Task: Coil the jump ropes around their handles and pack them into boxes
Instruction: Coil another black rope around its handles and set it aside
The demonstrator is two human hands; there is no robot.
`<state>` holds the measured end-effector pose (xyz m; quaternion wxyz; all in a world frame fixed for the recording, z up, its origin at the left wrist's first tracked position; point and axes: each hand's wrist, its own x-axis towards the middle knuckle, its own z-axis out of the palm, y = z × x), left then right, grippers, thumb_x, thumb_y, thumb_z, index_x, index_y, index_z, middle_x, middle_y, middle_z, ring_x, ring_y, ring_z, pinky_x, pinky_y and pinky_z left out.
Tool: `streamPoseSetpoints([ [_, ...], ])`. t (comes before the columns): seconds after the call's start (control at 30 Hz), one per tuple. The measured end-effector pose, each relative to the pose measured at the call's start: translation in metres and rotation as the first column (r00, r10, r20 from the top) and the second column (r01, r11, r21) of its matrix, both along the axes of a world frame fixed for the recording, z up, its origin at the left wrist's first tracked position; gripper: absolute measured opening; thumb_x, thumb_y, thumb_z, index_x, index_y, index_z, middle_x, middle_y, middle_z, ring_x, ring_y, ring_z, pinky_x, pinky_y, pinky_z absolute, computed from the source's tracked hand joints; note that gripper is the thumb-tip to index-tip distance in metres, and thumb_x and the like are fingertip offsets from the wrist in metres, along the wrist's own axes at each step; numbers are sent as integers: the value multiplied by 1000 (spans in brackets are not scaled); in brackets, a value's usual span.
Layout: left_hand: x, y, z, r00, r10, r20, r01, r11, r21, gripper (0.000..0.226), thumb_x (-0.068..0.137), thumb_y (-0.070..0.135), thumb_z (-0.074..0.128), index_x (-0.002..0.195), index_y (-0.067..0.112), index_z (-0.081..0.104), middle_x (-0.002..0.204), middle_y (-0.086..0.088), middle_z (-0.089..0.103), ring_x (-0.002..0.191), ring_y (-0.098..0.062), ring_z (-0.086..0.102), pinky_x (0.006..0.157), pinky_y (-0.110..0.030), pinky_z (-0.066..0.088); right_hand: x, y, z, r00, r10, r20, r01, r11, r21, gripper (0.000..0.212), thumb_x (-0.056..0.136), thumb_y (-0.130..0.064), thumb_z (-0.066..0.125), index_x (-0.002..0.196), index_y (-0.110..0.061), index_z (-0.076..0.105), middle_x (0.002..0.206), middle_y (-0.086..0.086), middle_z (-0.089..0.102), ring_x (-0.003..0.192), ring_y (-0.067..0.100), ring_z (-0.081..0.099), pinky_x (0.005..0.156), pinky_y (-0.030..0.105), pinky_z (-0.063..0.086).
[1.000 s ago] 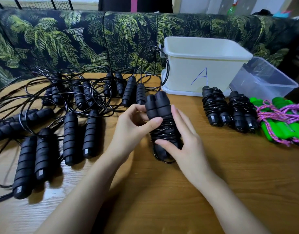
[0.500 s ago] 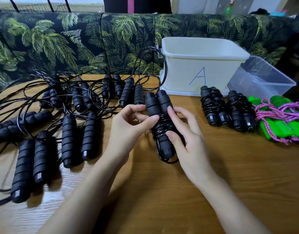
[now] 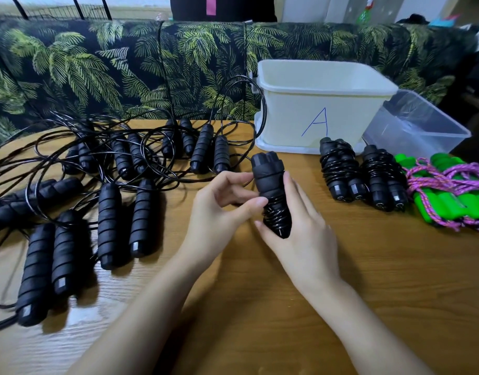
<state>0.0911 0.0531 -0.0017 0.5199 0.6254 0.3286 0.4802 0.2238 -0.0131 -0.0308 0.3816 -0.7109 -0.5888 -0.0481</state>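
Where a loose loop hung below it a second ago, the black jump rope bundle (image 3: 269, 182) now tilts upright over the table (image 3: 260, 307), wound tight, the left hand (image 3: 219, 209) pinching its middle and the right hand (image 3: 306, 234) curled round its lower end. Behind, the white box (image 3: 325, 85) marked A and the clear tub (image 3: 422, 131) sit side by side, the box's floor hidden from me.

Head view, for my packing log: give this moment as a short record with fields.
Held: black rope bundle, cord coiled round paired handles
Left hand: pinches the bundle
Right hand: grips the bundle's lower end
Finished: two black coiled bundles, green-handled rope, on table
Box A: no rope seen inside
Uncoiled: black ropes tangled at left
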Motion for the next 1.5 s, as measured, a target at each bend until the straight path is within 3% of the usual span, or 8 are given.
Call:
streamPoseSetpoints([
  [0.2, -7, 8, 0, 998, -34, 48, 41, 988, -147, 48, 72, 20, 82, 115, 20, 61, 92, 4, 66, 87, -14, 62, 88, -38, 52, -1, 0, 3, 920, 214, -329, -173, 974, 149, 84, 72, -32, 83, 146, -33, 44, 150, -8, 48, 134, 2, 46, 105, 16, 40],
  [0.33, -12, 14, 2, 991, -121, 63, 133, 958, -255, 71, 73, 22, 84, 137, 20, 53, 118, 1, 69, 106, -7, 64, 85, -20, 52, -5, -3, 4, 794, 363, -487, -284, 931, 231, 77, 74, -23, 81, 142, -31, 48, 145, -6, 53, 134, 5, 49, 109, 38, 45],
  [0.47, -18, 14, 5, 942, -323, 93, 336, 907, -253, 62, 77, 31, 82, 132, 14, 60, 124, -1, 69, 119, -12, 61, 90, -18, 49, -5, -6, 7, 749, 439, -496, -356, 899, 256, 75, 79, -17, 80, 143, -32, 45, 144, -3, 55, 133, 11, 51, 108, 40, 44],
  [0.67, -10, 6, 8, 990, -114, 83, 130, 966, -223, 32, 76, 28, 75, 104, 14, 70, 90, 5, 71, 87, -3, 64, 76, -14, 49, -3, -1, 6, 927, 317, -202, -288, 944, 159, 79, 78, -48, 70, 148, -22, 43, 149, -12, 43, 134, 11, 45, 107, 24, 40],
  [0.77, -8, 5, 8, 996, -67, 65, 79, 976, -205, 27, 71, 32, 75, 91, 16, 68, 77, 9, 65, 79, -1, 61, 71, -12, 47, -3, -2, 5, 928, 317, -195, -290, 944, 155, 88, 76, -38, 81, 151, -22, 39, 144, -11, 47, 131, 9, 49, 103, 19, 41],
  [0.93, -18, 12, 8, 992, -114, 49, 120, 981, -152, 14, 75, 28, 79, 76, 24, 66, 79, 1, 62, 78, -6, 59, 73, -14, 47, -1, -3, 10, 822, 438, -362, -364, 895, 256, 78, 74, -20, 83, 142, -32, 47, 142, -14, 54, 132, 0, 48, 109, 23, 41],
  [1.23, -24, 18, 11, 969, -198, 151, 225, 955, -193, 24, 82, 13, 72, 102, 7, 60, 90, -1, 72, 81, -10, 63, 78, -18, 49, 17, -4, 26, 420, 497, -759, -472, 834, 284, 61, 81, -20, 68, 136, -33, 46, 129, -24, 62, 127, -1, 53, 102, 15, 40],
  [1.5, -13, 8, 13, 990, -9, 138, 39, 976, -214, 30, 67, 21, 77, 89, 12, 59, 73, -3, 70, 66, -12, 62, 68, -19, 51, 13, 2, 14, 778, 446, -442, -377, 895, 238, 48, 99, -11, 50, 145, -22, 43, 145, -7, 44, 136, 1, 39, 109, 12, 27],
])
